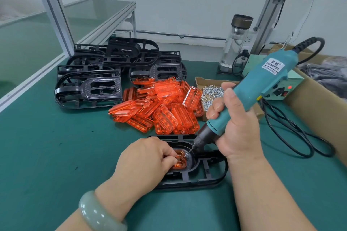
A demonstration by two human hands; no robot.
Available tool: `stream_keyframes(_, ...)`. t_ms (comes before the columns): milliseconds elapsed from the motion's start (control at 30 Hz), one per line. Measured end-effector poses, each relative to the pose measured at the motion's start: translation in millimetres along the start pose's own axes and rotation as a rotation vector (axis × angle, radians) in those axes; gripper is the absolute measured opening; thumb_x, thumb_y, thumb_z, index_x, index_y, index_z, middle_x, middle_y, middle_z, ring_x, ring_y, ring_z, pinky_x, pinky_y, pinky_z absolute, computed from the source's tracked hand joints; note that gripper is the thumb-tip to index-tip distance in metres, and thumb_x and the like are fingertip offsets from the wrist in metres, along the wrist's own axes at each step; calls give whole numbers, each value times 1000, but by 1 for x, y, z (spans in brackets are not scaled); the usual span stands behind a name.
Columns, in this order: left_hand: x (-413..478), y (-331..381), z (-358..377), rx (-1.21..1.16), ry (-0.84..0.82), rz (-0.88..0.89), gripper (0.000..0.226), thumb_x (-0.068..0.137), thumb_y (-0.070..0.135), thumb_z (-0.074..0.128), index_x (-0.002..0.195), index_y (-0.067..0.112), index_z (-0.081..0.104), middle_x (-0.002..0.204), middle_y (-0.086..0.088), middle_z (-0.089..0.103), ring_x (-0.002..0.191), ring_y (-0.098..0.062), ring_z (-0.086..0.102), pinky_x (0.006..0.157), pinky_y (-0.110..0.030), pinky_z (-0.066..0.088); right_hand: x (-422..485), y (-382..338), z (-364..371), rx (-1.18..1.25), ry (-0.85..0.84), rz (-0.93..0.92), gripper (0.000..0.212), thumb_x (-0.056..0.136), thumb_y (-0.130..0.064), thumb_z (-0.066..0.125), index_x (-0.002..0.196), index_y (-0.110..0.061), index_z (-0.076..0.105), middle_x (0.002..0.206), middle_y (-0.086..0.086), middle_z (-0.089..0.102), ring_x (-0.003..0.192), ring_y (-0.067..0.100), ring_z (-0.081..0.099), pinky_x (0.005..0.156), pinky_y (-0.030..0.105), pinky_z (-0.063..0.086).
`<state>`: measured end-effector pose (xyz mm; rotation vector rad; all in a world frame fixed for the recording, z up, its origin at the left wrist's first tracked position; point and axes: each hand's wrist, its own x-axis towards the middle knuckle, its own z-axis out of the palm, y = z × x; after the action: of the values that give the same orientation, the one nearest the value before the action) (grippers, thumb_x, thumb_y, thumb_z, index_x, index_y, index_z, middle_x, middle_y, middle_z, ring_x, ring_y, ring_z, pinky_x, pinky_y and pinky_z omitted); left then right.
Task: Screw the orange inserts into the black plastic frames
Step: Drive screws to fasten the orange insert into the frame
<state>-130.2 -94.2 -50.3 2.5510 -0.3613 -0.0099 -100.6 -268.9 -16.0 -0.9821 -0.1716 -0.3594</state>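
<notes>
Orange insert sat in the rounded recess of a black frame that lay flat on the green mat, close to the person. The left hand covered the frame's left part, its fingers curled down and pinching the insert in place. The right hand was wrapped round the lower body of a teal electric screwdriver, which was tilted with its top to the upper right; its bit touched the insert's upper right edge just beside the left fingertips. Whether a screw sat under the bit was too small to tell.

Just beyond the frame lay a loose pile of orange inserts, and behind that a stack of black frames. To the pile's right a shallow cardboard tray held silver screws. The screwdriver's black cable looped over the mat to a pale green power box with a red light. A clear bottle stood at the back. A pale green bangle circled the left wrist.
</notes>
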Motion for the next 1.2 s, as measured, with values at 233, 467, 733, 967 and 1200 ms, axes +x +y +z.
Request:
stream_keyframes(233, 0, 1, 0, -5, 3, -3, 8, 84, 43, 61, 87, 41, 69, 76, 16, 52, 78, -7, 55, 70, -26, 47, -1, 0, -2, 42, 3, 5, 10, 86, -19, 55, 94, -15, 54, 56, -4, 49, 48, 10, 45, 53, 22, 42)
stream_keyframes(467, 0, 0, 1, 11, 7, 7, 9, 85, 43, 61, 89, 42, 69, 75, 16, 50, 77, -6, 53, 69, -25, 46, -1, 2, -3, 76, 10, 17, 9, 86, -19, 55, 94, -16, 55, 56, -4, 49, 48, 10, 46, 53, 22, 42)
stream_keyframes(733, 0, 0, 1, 6, 10, 6, 10, 85, 42, 61, 90, 40, 69, 73, 17, 48, 80, -7, 54, 71, -25, 46, 0, 1, -1, 47, -39, -13, 8, 87, -17, 52, 94, -15, 54, 55, -5, 49, 47, 10, 46, 52, 22, 41)
stream_keyframes(967, 0, 0, 2, 14, 18, 17, 12, 85, 42, 60, 93, 40, 69, 74, 16, 47, 82, -8, 53, 72, -25, 45, -2, 2, 0, 47, -61, 8, 8, 86, -16, 52, 93, -16, 55, 54, -5, 49, 46, 9, 46, 52, 22, 41)
stream_keyframes(1200, 1, -1, 2, 57, 19, 27, 15, 85, 45, 58, 95, 40, 68, 74, 17, 45, 86, -8, 53, 72, -24, 44, -3, -1, 8, -5, -130, -9, 10, 86, -13, 50, 96, -13, 52, 53, -4, 48, 46, 9, 45, 50, 22, 41)
